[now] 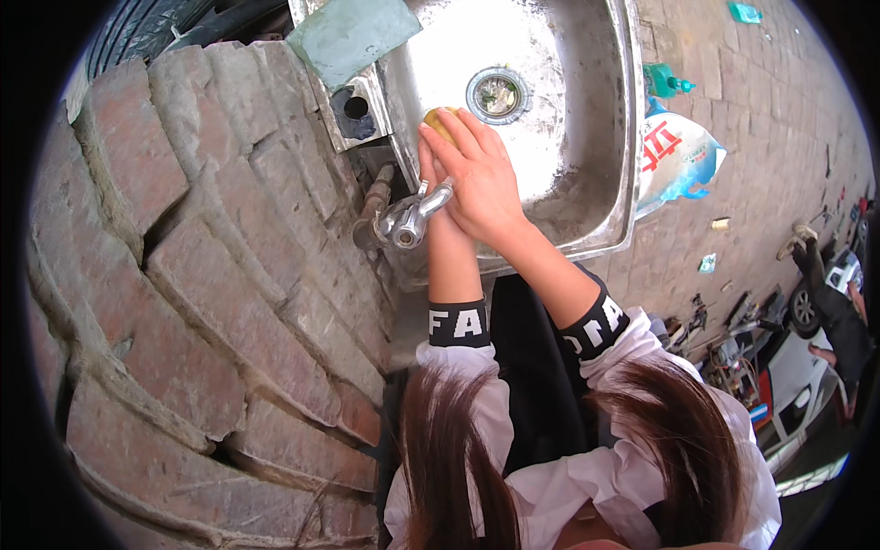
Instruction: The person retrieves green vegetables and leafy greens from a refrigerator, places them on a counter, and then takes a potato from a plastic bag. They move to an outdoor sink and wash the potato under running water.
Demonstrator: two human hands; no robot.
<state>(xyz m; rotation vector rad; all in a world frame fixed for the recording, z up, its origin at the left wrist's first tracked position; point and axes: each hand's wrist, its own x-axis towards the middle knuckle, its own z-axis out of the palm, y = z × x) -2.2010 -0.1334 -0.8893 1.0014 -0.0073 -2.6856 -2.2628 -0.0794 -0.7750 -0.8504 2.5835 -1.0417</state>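
My right hand (474,161) lies across the top of a yellow rounded object (440,124), with its fingers stretched over it. What the object is cannot be made out, because the fingers cover most of it. My left hand (426,165) is pressed beneath the right one and mostly hidden, so the object sits between the two. Both hands are over the stainless steel sink (584,227), near its left wall. A chrome faucet (416,216) reaches over my left wrist; no water stream can be made out. Green scraps lie in the drain strainer (496,96).
A rough brick wall (206,295) runs close along the left. A pale green slab (354,38) rests on the sink's corner. Right of the sink are a teal bottle (665,81) and a printed plastic bag (677,161). Farther right, a person (835,316) is near parked vehicles.
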